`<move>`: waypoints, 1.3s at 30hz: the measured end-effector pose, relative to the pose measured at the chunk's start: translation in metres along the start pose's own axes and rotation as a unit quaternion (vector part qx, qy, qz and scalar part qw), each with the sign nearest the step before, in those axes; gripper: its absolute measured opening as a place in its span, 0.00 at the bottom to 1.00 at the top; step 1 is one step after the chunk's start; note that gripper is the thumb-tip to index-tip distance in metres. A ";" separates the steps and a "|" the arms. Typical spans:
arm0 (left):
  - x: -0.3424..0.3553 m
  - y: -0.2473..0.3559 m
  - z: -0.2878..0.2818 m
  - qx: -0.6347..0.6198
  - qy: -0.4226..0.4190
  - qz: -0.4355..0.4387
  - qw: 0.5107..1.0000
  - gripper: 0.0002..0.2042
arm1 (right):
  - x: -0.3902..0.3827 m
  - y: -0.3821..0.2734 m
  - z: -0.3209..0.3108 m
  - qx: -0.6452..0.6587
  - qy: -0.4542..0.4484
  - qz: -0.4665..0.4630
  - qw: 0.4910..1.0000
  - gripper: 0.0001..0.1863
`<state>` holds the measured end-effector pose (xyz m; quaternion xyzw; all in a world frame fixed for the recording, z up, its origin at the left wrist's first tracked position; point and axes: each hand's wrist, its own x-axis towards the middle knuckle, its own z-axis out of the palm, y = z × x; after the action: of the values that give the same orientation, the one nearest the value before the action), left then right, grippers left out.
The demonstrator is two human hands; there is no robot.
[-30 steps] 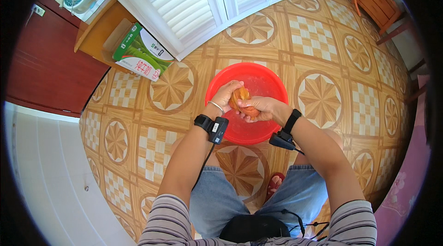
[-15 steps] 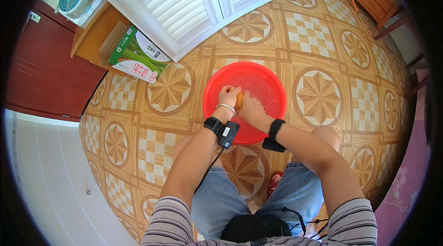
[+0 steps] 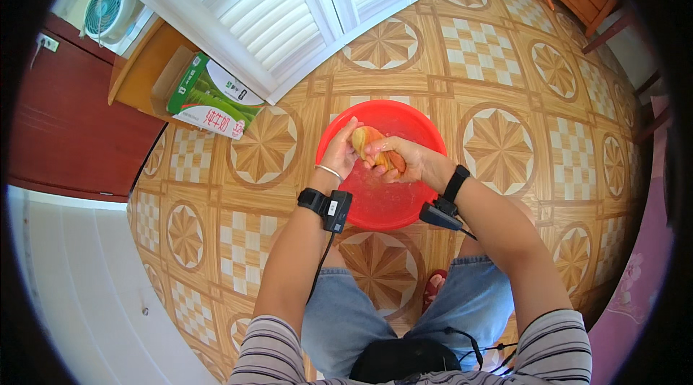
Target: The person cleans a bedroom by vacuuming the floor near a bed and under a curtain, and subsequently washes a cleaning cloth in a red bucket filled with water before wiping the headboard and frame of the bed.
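A fan [image 3: 105,11] stands near a green-white carton [image 3: 219,94].

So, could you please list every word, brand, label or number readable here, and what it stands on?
Green and white carton: large red characters, smaller black print; I won't copy these.
Black left-wrist device: white label, too small to read.
I can make out no other text.

Orange-yellow cloth [image 3: 370,135], bunched into a crumpled wad; aloft over the round red basin [image 3: 393,204]

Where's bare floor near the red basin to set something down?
Right of the red basin, toward the purple surface; also between basin and white doors. Crowded: over the basin, with left hand, right hand and orange bundle.
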<state>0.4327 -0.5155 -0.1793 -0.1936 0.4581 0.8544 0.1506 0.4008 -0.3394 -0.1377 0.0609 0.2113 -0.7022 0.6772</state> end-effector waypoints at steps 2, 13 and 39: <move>-0.011 0.003 0.012 -0.141 -0.152 0.007 0.978 0.26 | 0.000 0.011 0.002 0.119 -0.051 0.041 0.991 0.17; -0.035 0.021 0.033 -0.066 -0.133 0.111 0.983 0.14 | -0.018 0.030 0.042 0.224 -0.027 -0.017 0.974 0.21; 0.017 -0.043 0.016 0.246 0.139 0.134 0.950 0.05 | 0.054 0.081 -0.052 -0.490 0.363 -0.294 0.736 0.22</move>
<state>0.4336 -0.4776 -0.2107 -0.2040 0.6925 0.6919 0.0127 0.4652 -0.3691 -0.2220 -0.0941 0.7633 -0.5904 0.2450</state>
